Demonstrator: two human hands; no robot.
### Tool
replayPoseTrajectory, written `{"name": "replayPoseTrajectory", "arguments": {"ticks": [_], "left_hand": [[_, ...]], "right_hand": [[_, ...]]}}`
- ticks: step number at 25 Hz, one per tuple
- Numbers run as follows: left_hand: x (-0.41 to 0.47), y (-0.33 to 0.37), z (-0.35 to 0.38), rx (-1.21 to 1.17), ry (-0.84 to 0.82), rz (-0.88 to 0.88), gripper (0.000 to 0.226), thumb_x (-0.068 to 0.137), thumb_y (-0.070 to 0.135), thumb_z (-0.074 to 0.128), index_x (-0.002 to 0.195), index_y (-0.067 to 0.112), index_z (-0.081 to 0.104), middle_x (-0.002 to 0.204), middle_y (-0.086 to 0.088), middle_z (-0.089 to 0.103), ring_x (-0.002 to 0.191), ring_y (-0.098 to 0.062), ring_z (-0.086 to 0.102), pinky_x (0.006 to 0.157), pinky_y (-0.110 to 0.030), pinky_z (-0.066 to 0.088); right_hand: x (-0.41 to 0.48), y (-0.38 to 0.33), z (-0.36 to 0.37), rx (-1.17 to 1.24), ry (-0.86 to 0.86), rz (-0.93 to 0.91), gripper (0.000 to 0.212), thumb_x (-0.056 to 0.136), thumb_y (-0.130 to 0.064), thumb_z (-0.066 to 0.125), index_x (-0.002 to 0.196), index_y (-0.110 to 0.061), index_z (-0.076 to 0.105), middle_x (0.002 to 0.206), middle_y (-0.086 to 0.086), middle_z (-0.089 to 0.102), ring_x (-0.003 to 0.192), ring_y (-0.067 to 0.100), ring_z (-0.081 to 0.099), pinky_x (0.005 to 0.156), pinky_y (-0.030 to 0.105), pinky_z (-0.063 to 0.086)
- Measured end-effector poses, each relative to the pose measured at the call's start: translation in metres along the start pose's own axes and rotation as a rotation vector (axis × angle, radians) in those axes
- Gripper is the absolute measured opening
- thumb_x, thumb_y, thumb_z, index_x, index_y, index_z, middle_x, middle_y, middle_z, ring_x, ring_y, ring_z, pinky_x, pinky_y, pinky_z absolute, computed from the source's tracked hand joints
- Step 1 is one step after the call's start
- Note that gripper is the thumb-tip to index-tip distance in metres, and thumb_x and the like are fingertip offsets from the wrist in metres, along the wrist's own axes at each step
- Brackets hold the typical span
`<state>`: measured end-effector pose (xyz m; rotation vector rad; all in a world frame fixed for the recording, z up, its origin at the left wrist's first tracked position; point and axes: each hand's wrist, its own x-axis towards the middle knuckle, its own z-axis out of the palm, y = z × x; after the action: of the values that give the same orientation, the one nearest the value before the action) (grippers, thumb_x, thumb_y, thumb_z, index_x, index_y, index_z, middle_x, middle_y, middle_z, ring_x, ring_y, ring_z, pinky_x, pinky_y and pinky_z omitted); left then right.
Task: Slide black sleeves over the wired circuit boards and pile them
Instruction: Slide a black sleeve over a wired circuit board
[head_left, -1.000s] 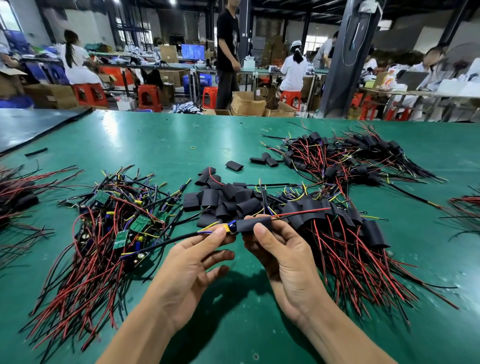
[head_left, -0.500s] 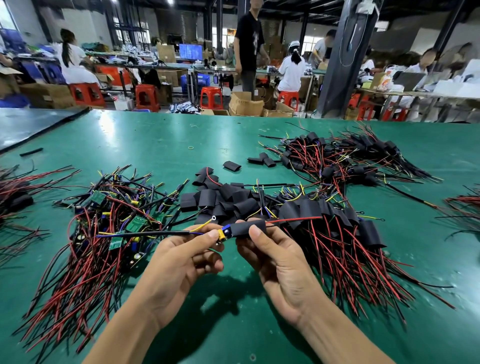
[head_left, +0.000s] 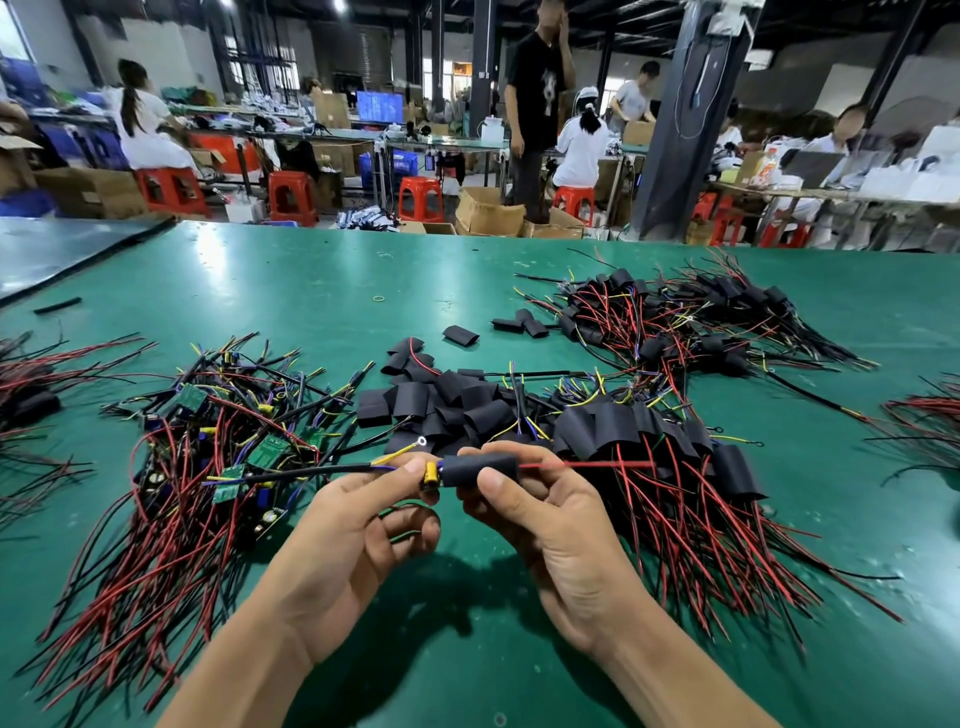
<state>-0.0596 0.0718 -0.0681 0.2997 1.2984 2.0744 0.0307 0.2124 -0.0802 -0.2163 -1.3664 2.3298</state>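
Just above the green table (head_left: 322, 280), the 2 hands meet in the middle. The right hand (head_left: 550, 525) grips a black sleeve (head_left: 480, 467) between thumb and fingers, holding it level. The left hand (head_left: 358, 525) pinches the wired circuit board (head_left: 431, 474) at the sleeve's left mouth, where a yellow part sticks out; the rest of the board is out of sight. A red wire (head_left: 582, 464) leaves the sleeve's right end, and a black cable (head_left: 311, 472) trails left. Behind the hands lies a heap of loose sleeves (head_left: 441, 405). To the left is a tangle of bare boards (head_left: 218, 452); to the right, a pile of sleeved boards (head_left: 675, 467), with another pile (head_left: 675, 322) farther back.
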Motion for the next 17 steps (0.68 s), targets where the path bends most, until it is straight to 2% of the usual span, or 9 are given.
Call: {"name": "replayPoseTrajectory", "arguments": {"ticks": [4,9,13,15,17], "left_hand": [[-0.001,-0.002,0.003,-0.013,-0.006,-0.008,0.023,0.067,0.023,0.076,0.087,0.013,0.079,0.076,-0.005,0.066,0.053,-0.014,0.058,0.052,-0.024,0.054],[-0.003,-0.004,0.010,-0.118,-0.012,-0.051,0.031,0.072,0.026,0.074,0.098,0.009,0.078,0.074,-0.004,0.063,0.052,-0.014,0.055,0.051,-0.023,0.052],[-0.004,-0.003,0.012,-0.139,0.043,-0.018,0.034,0.066,0.028,0.074,0.096,0.011,0.079,0.070,-0.001,0.062,0.050,-0.012,0.054,0.052,-0.021,0.052],[-0.003,-0.002,0.011,-0.075,0.076,0.012,0.034,0.068,0.030,0.073,0.095,0.011,0.080,0.070,0.000,0.063,0.050,-0.011,0.053,0.051,-0.019,0.050],[-0.002,-0.002,0.009,-0.021,0.076,0.019,0.039,0.068,0.033,0.074,0.099,0.011,0.079,0.070,0.002,0.063,0.051,-0.010,0.053,0.051,-0.019,0.048]], "right_hand": [[-0.001,-0.002,0.002,0.131,-0.009,0.087,0.035,0.068,-0.011,0.080,0.101,-0.006,0.070,0.110,0.023,0.073,0.085,0.024,0.073,0.074,0.027,0.059],[0.000,-0.004,0.001,0.212,-0.064,0.152,0.038,0.077,-0.010,0.072,0.113,-0.002,0.063,0.107,0.020,0.073,0.089,0.023,0.073,0.076,0.027,0.059],[0.000,-0.002,0.000,0.043,-0.031,0.057,0.037,0.072,-0.017,0.081,0.104,-0.004,0.068,0.099,0.020,0.074,0.079,0.025,0.073,0.072,0.028,0.059],[0.000,-0.002,-0.002,-0.134,-0.014,-0.006,0.034,0.071,-0.024,0.087,0.098,-0.011,0.072,0.091,0.019,0.075,0.073,0.025,0.072,0.070,0.028,0.058],[-0.001,-0.004,-0.004,-0.212,-0.021,-0.016,0.027,0.075,-0.031,0.086,0.095,-0.018,0.075,0.083,0.014,0.075,0.065,0.022,0.068,0.064,0.027,0.055]]}}
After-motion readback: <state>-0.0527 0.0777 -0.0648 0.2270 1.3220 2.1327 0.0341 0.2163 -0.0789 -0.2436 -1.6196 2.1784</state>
